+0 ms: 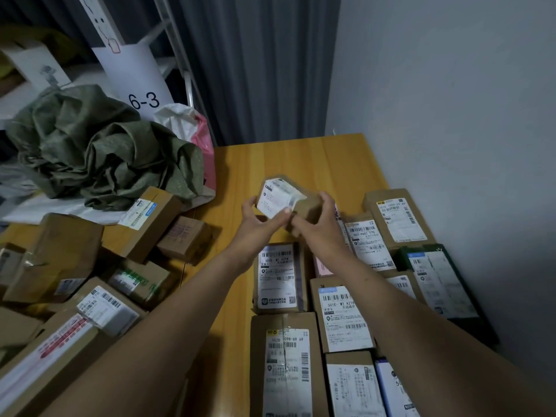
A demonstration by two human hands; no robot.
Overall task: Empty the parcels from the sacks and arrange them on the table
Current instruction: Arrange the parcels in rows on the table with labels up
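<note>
Both hands are holding a small brown parcel (284, 197) above the middle of the wooden counter (301, 155). The left hand (258, 225) is gripping its labelled side and the right hand (320, 219) its bare cardboard end, the fingers (327, 201) of each curling round it. At five o'clock from the parcel, labelled boxes (281, 276) are lying face up in neat rows beside the pale wall (451, 85). At eight o'clock more boxes (60, 257) are lying in a jumbled heap. At ten o'clock a crumpled green sack (99, 152) is slumping by the counter's far left corner, with a pink and white bag (200, 127) just behind it. A grey curtain (261, 64) is hanging at twelve o'clock, near a white sign (141, 82) reading 6-3.
</note>
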